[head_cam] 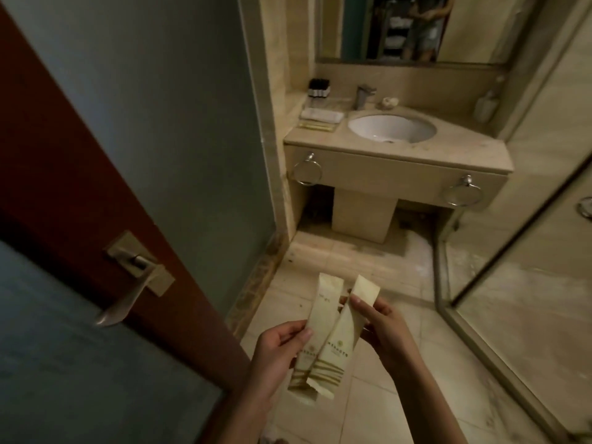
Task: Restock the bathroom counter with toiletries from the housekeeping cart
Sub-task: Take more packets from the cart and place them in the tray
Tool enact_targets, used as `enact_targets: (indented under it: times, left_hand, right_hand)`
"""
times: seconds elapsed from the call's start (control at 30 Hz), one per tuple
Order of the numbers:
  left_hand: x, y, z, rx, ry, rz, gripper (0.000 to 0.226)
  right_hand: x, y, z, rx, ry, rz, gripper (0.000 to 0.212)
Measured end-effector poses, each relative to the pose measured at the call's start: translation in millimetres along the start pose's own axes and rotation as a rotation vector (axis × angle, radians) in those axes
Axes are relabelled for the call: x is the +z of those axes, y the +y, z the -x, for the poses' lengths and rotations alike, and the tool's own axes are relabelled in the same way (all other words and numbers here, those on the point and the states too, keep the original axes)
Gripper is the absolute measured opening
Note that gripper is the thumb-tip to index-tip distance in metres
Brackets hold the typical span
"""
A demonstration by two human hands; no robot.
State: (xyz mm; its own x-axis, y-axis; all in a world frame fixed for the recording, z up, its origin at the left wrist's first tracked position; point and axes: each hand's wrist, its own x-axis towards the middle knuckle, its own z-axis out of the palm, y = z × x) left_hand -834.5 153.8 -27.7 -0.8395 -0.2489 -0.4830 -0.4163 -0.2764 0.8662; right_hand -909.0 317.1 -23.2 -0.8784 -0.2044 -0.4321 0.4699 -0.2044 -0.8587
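Two long cream paper toiletry packets with gold stripes are held low in the middle of the view, over the tiled floor. My left hand [278,347] pinches the left packet [317,318] at its side. My right hand [384,328] pinches the right packet [346,328] near its upper end. The two packets cross near their lower ends. The beige bathroom counter [455,149] with its white sink [392,128] lies ahead, well beyond both hands.
On the counter's left end are dark small bottles [95,88], a folded white towel [322,115] and a thin packet [317,126]. A faucet [363,96] stands behind the sink. An open wooden door with a lever handle [128,296] is at left, a glass shower partition [512,219] at right.
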Motion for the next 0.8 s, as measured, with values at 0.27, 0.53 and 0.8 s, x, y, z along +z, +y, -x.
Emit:
enact_targets:
  times: [0.27,0.53,0.8]
  left_hand:
    - [16,13,-67,-0.014,-0.061,-0.053,0.013]
    - [22,54,-165,-0.021,-0.133,-0.032,0.026]
    - [5,112,-257,0.033,-0.106,-0.014,0.029]
  right_hand:
    - [-24,-7,-36,0.013,0.131,0.022,0.023]
    - [11,-44,-125,-0.026,0.230,0.237,0.026]
    - [72,-94,-236,0.041,0.069,0.308,0.023]
